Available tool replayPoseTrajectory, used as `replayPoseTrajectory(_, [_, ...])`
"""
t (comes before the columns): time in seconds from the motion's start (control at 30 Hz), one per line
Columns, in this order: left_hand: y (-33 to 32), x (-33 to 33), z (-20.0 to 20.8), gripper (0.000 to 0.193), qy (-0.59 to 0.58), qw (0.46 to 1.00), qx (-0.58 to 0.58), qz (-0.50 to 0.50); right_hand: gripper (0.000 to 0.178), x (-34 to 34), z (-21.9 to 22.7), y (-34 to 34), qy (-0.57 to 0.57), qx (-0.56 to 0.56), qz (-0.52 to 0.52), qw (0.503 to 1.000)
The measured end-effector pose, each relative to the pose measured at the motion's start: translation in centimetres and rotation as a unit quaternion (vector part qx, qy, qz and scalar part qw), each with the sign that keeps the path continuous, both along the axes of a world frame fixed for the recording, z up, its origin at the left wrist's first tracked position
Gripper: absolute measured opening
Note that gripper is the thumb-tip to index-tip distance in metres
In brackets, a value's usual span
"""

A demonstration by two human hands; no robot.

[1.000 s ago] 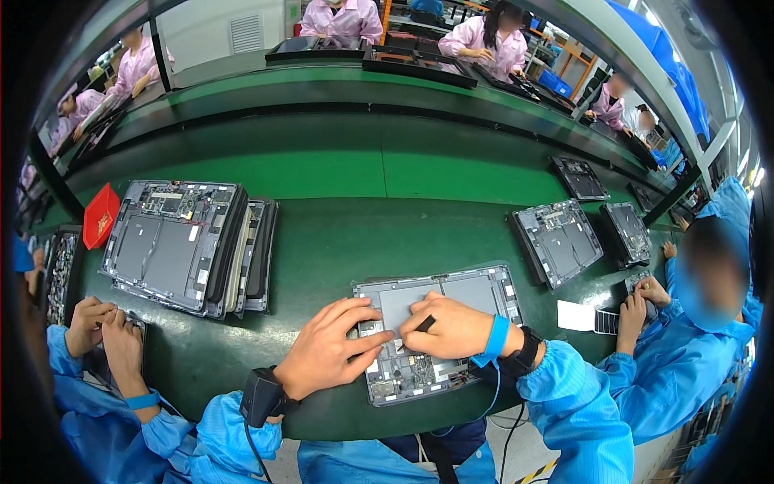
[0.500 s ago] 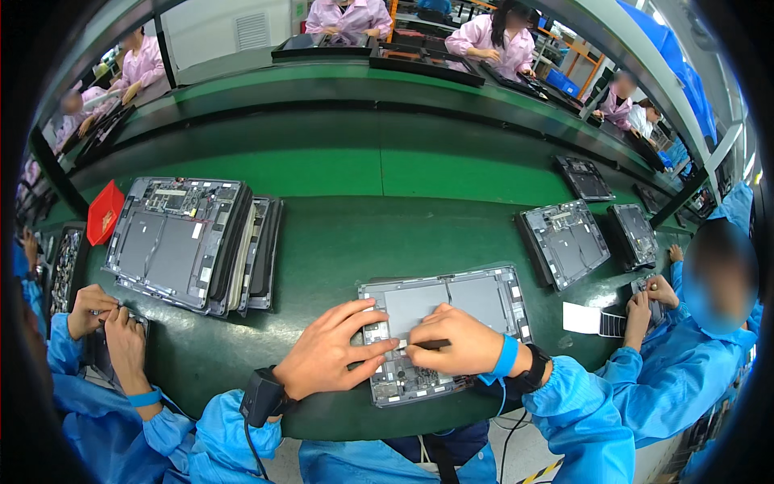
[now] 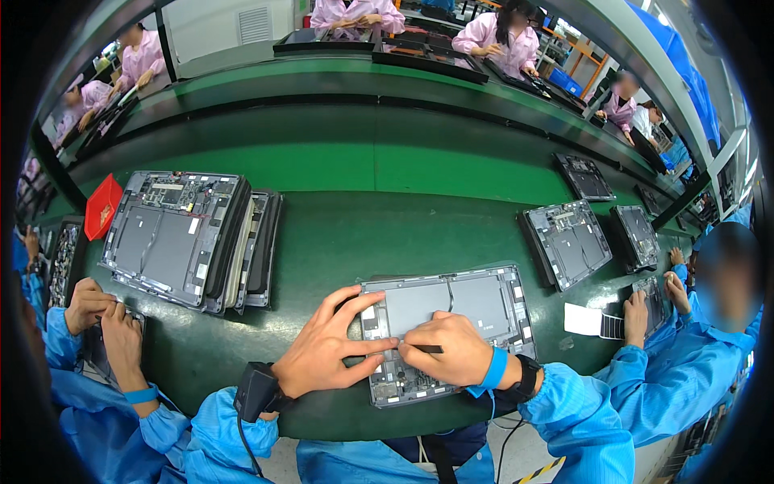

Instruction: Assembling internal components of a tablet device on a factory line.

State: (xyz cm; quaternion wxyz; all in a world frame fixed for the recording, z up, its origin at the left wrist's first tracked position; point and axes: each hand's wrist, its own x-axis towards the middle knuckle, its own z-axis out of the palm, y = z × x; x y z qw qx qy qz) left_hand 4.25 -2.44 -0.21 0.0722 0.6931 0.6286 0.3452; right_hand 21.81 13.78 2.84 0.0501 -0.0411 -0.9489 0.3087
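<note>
An opened tablet [image 3: 476, 303] lies flat on the bench in front of me, its grey battery and circuit board exposed. Over its left edge my left hand [image 3: 326, 347] is spread, with fingertips resting on the frame and the index finger reaching inward. My right hand [image 3: 447, 347] is closed around a slim black pen-like tool [image 3: 431, 349]. Its tip meets the board area beside my left index finger and is mostly hidden by my fingers. A blue band circles my right wrist, and both wrists carry black straps.
On the left stands a tall stack of opened tablets [image 3: 165, 242] beside a red bin [image 3: 103, 207] of small parts. Shorter stacks of tablets [image 3: 568, 246] sit at right, near a white sheet [image 3: 582, 319]. Co-workers in blue sit close on both sides; others in pink work across the bench.
My right hand has shifted slightly left with the tool, and my left fingers have spread a little wider. The co-worker at right has moved a hand and leaned back. The tablet stays put.
</note>
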Motion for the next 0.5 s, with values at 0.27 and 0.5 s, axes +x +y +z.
replayPoseTrajectory(0.27, [-0.1,0.1,0.0,0.026,0.01,1.0,-0.008,0.004,0.013,0.4,-0.5,-1.0,0.058,0.044,-0.004,0.997])
replayPoseTrajectory(0.5, [0.0,0.5,0.4,0.028,0.048,0.999,0.0,0.008,0.014,1.2,-0.5,-1.5,0.067,0.07,0.006,0.995])
